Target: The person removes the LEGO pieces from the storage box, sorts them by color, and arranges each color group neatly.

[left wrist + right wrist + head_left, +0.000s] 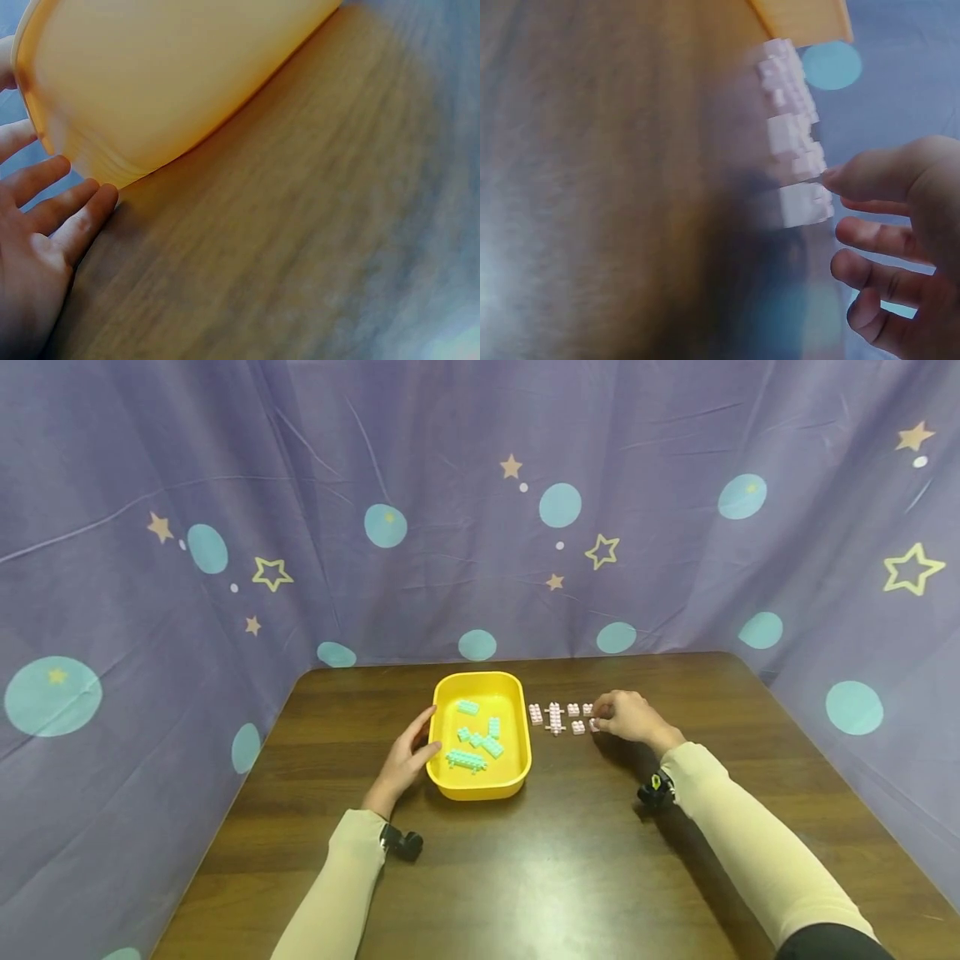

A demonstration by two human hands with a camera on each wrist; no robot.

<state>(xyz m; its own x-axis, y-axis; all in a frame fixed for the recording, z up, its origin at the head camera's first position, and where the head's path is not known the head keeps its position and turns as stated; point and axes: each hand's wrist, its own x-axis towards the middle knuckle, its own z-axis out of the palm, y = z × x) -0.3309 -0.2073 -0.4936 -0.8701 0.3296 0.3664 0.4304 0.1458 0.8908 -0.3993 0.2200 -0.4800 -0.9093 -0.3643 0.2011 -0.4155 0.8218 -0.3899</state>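
Note:
My left hand [405, 762] rests at the left side of a yellow tray [480, 792], thumb at the rim. In the left wrist view its fingers are extended and spread, with tips against the tray's wall. Mint-green toy bricks [492, 746] lie in the tray, among them a long piece with small side pegs [467, 760]. My right hand [633, 717] is over the right end of a group of pale pink bricks [578, 727]. In the right wrist view its thumb tip is right at a pink brick [801, 205], and the other fingers are loosely bent.
The pink bricks stand on a dark wooden table [480, 877] just right of the tray, including a pegged piece [555, 718] and a longer brick [536, 714]. A purple curtain [465, 602] with stars and blue spots hangs behind the table and along both sides.

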